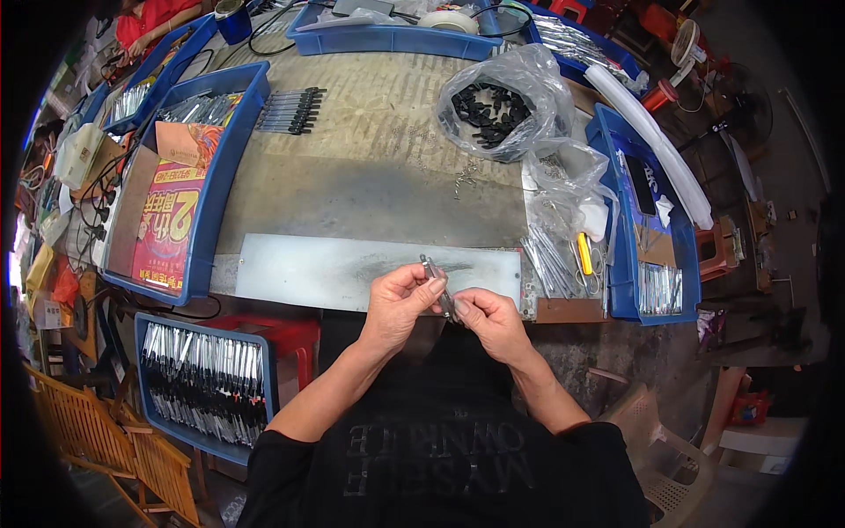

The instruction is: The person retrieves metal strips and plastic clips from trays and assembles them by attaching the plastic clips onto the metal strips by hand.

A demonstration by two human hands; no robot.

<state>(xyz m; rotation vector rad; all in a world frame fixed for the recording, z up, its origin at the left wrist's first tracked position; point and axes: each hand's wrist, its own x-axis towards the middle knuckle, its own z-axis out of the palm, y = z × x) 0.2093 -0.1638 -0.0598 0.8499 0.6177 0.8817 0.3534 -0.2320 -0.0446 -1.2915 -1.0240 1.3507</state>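
Note:
Both of my hands meet over the near edge of the table, holding one slim pen point(445, 304) with a dark and silvery barrel. My left hand point(393, 306) pinches its upper part between thumb and fingers. At its lower end, the fingers of my right hand point(495, 324) close on the pen; its tip is partly hidden there. Beneath and beyond them lies a pale flat plate point(299, 268) with a dark smudge. To the right are thin metallic rods point(547, 264) and a yellow-handled tool point(584, 253). Farther off, black small parts point(493, 113) fill a plastic bag point(550, 84).
Black-ended pens point(295, 112) lie in a row beside the left blue tray point(238, 132). The right blue tray point(627, 290) holds a phone point(640, 185) and silvery pieces. Another pen-filled tray point(141, 387) stands low at left, near a red stool point(304, 339). A person's red sleeve point(145, 22) shows far left.

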